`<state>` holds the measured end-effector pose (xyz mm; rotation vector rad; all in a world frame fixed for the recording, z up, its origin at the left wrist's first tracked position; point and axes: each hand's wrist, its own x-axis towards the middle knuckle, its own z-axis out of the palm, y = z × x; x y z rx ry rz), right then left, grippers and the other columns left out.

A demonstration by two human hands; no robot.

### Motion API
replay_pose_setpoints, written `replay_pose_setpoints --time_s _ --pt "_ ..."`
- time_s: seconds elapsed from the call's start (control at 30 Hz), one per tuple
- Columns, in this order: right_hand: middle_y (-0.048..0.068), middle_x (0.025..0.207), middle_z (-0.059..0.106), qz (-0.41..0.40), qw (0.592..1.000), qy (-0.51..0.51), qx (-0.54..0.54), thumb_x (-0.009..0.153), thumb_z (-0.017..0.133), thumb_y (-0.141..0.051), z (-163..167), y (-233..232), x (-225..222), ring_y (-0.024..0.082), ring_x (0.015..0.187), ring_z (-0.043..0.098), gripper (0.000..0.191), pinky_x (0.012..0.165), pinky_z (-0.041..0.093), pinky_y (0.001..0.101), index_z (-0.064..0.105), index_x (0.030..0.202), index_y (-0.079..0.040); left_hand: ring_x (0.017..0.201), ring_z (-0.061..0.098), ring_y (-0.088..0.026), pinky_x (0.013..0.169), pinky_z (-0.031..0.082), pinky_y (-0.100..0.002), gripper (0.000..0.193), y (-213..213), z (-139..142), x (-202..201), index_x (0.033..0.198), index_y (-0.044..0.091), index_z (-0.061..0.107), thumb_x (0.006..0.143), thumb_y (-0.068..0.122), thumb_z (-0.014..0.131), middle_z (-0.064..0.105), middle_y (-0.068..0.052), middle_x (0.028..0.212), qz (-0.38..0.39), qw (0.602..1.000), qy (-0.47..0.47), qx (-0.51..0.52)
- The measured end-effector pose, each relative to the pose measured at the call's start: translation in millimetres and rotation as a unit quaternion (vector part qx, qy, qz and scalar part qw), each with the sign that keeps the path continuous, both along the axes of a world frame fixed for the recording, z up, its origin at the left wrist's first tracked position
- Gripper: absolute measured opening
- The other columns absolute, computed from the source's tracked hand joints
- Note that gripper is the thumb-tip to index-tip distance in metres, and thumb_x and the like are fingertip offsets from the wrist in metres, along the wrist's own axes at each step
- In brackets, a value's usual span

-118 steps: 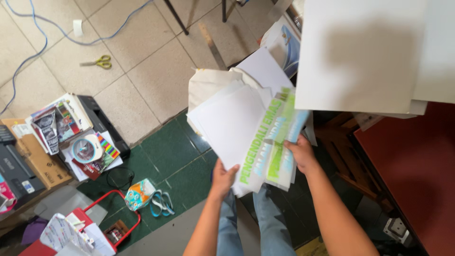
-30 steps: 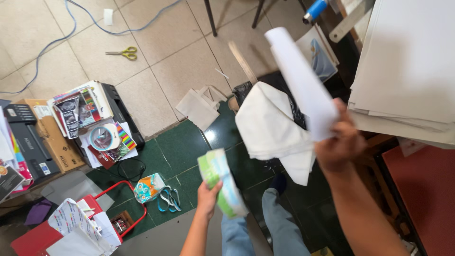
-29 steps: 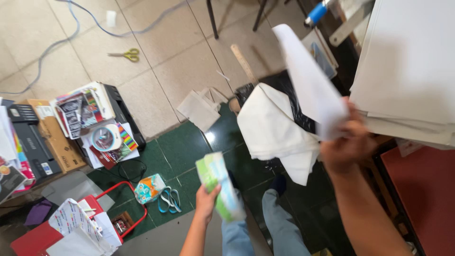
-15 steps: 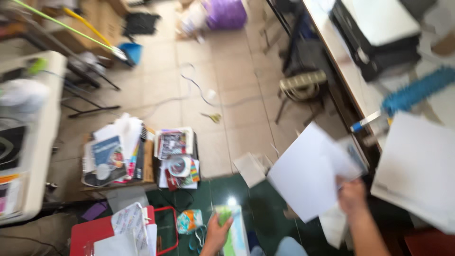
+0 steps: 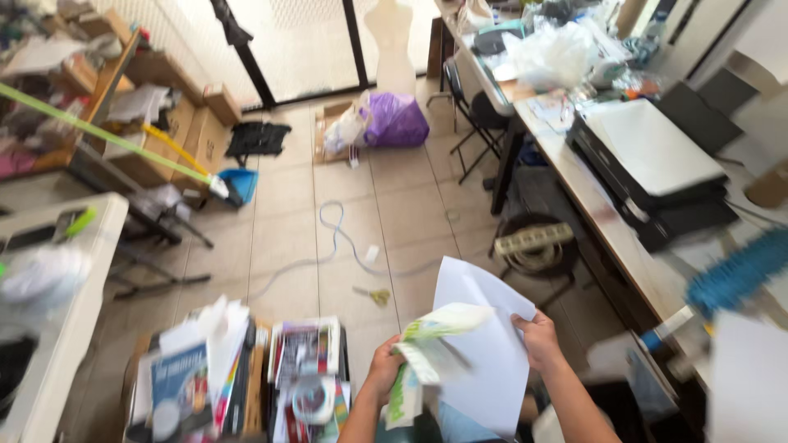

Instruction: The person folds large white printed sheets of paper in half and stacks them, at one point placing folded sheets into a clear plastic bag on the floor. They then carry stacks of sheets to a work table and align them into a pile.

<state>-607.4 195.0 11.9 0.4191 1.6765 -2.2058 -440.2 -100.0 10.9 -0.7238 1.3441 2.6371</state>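
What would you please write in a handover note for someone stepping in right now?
Left hand: shut on the green-and-white printed sheet, which curls and is blurred.
Right hand: grips the right edge of the plain white sheets, held upright in front of the body.
The two sets of paper overlap between the hands.
Below on the floor: piles of magazines and papers; yellow-handled scissors lie on the tiles.
Done: the printed sheet and the white sheets are in separate hands.
Left: neither is set down.
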Motion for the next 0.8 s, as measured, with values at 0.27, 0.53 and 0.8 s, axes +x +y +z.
replay_pose_setpoints --time_s 0.27,0.53,0.8 --pt "0.01 0.101 0.075 0.017 0.999 -0.03 0.026 0.094 0.066 -0.003 24 -148 -275 0.021 0.084 0.068 0.02 0.075 0.057 0.0391 0.07 0.114 -0.001 0.079 0.07 -0.02 0.071 0.059 -0.035 0.03 -158 -2 -291 0.116 -0.001 0.068 0.098 0.011 0.047 0.075 -0.012 0.095 0.112 0.992 0.056 -0.002" --pt "0.01 0.097 0.074 0.093 0.995 0.036 0.03 0.092 0.065 -0.003 51 -281 -499 0.02 0.081 0.068 0.022 0.073 0.056 0.0373 0.072 0.112 0.001 0.071 0.066 -0.022 0.063 0.055 -0.038 0.022 -295 -2 -409 0.114 -0.001 0.068 0.093 0.005 0.065 0.072 -0.012 0.09 0.228 0.973 -0.032 -0.015" --pt "0.012 0.105 0.073 0.028 0.998 0.05 0.032 0.094 0.066 0.0 -12 -400 -702 0.023 0.09 0.068 0.023 0.079 0.056 0.0391 0.069 0.116 0.003 0.075 0.068 -0.017 0.066 0.057 -0.034 0.024 -447 -36 -661 0.115 0.002 0.07 0.092 0.007 0.068 0.074 -0.008 0.095 0.185 0.982 0.003 -0.047"
